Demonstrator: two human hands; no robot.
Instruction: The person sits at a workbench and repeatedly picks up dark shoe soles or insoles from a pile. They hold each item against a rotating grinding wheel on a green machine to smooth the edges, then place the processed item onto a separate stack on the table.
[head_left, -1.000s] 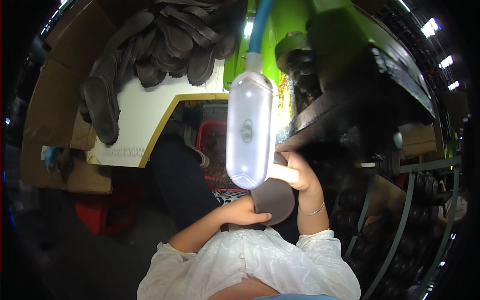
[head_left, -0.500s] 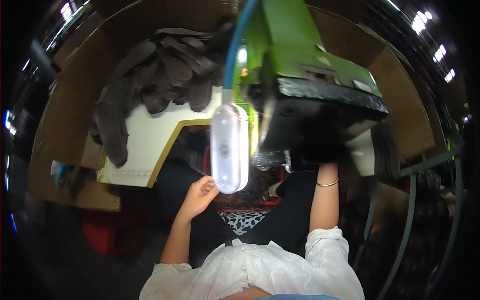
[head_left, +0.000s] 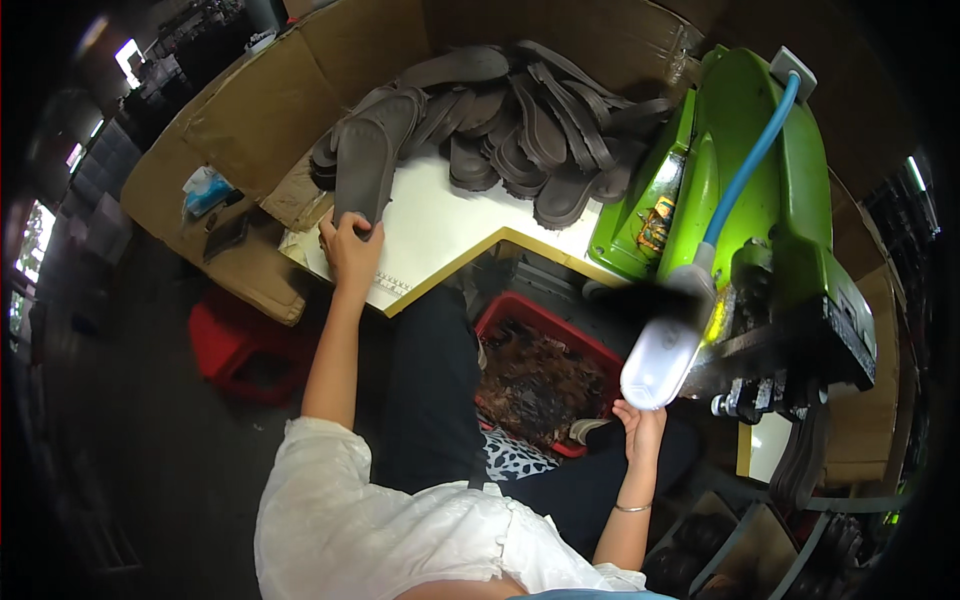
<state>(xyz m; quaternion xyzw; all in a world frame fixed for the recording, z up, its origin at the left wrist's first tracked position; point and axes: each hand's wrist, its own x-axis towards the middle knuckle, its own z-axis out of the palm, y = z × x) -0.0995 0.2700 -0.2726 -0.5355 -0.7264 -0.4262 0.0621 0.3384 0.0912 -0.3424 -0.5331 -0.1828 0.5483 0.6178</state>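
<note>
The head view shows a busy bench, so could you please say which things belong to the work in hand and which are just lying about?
Seemingly in the work:
- dark sole, held by left hand
- piled soles
- green machine
- lit lamp
- red tub

Seemingly lying about:
- red plastic stool
- blue packet

grey-brown soles (head_left: 365,165), bright green machine (head_left: 802,200), blue tube (head_left: 731,186), yellow-edged white tabletop (head_left: 440,230), red tray (head_left: 577,341), black-and-white spotted cloth (head_left: 512,459)

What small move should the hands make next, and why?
Probably draw the dark brown sole toward the body with the left hand: its thumb and fingers are already at the sole's near end, and the sole lies at the left of the pile with nothing visible on top. The right hand is away beside the lit lamp.
</note>
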